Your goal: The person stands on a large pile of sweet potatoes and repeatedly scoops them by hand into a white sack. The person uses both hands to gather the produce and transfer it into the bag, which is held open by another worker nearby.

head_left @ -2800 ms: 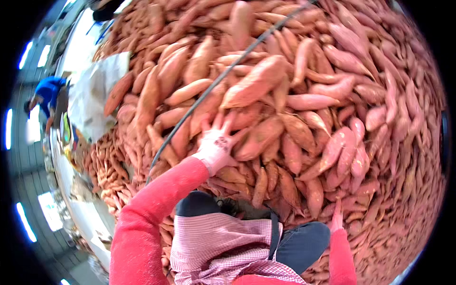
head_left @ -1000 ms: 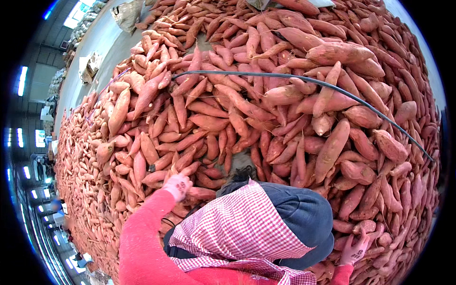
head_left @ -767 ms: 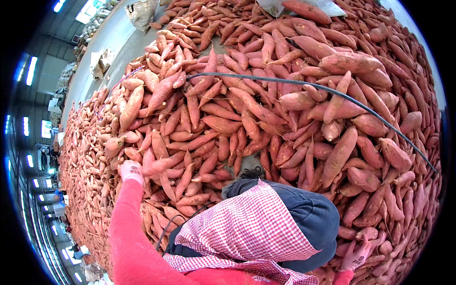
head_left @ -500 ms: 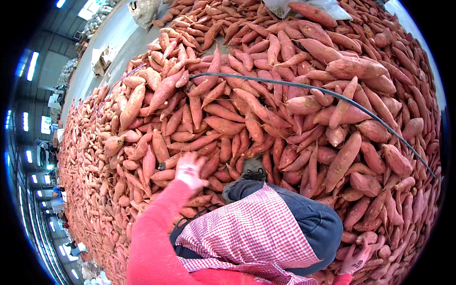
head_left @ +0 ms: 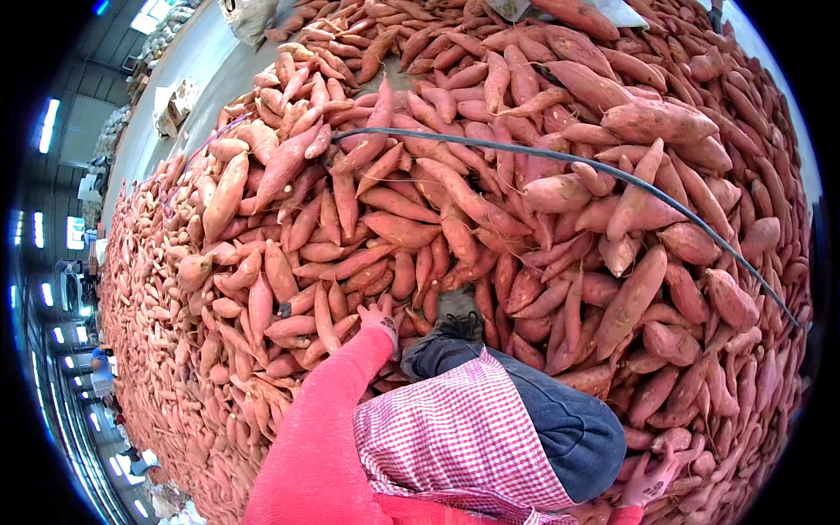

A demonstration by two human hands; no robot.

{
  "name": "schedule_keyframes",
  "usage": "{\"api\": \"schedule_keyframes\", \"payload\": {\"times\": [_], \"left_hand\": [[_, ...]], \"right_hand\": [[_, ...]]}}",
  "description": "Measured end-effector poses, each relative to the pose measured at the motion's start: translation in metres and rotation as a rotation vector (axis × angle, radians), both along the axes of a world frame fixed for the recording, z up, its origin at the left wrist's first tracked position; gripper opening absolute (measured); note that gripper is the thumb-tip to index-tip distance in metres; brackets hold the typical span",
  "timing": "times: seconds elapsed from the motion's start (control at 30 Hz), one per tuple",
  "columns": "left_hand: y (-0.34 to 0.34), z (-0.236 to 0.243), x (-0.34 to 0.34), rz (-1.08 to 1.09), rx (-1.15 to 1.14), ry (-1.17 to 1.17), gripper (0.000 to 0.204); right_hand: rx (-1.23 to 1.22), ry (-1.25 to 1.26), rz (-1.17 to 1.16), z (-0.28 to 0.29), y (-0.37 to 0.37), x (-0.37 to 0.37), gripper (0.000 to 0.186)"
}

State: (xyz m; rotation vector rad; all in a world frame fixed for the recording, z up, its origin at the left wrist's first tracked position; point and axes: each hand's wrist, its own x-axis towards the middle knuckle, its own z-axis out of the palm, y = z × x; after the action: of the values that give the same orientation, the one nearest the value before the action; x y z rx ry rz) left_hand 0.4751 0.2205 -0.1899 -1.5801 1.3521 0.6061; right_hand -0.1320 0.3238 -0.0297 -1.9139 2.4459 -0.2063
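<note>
My left hand (head_left: 380, 322), in a pale glove below a pink-red sleeve, reaches down onto the sweet potatoes just left of my shoe. Its fingers are apart and touch the pile, with nothing held that I can see. Beside it on the left lies a slim sweet potato (head_left: 325, 320). At the lower right my right hand (head_left: 649, 479), also gloved, rests against the pile with thumb and fingers spread. A roundish sweet potato (head_left: 672, 439) lies by its fingertips.
A dark hose-like strip (head_left: 525, 152) curves across the heap. My shoe (head_left: 458, 326) and bent knee (head_left: 569, 429), with a checked apron (head_left: 446, 420), sit amid the potatoes. Sacks (head_left: 173, 107) stand on the grey floor (head_left: 214, 74) at the upper left.
My left hand has moved right, closer to my shoe. A slim sweet potato now shows where that hand was. My right hand stays nearly in place, and the view has shifted slightly.
</note>
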Motion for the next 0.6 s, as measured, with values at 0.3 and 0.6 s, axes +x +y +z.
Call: {"api": "schedule_keyframes", "payload": {"times": [0.3,0.6], "left_hand": [[0.039,-0.002,0.021,-0.491,-0.138,0.340,0.049],[0.006,-0.073,-0.014,-0.420,0.273,0.064,0.054]], "right_hand": [[0.020,-0.016,0.036,-0.001,-0.002,-0.001,0.049],[0.006,-0.028,0.020,0.001,-0.007,0.004,0.047]]}}
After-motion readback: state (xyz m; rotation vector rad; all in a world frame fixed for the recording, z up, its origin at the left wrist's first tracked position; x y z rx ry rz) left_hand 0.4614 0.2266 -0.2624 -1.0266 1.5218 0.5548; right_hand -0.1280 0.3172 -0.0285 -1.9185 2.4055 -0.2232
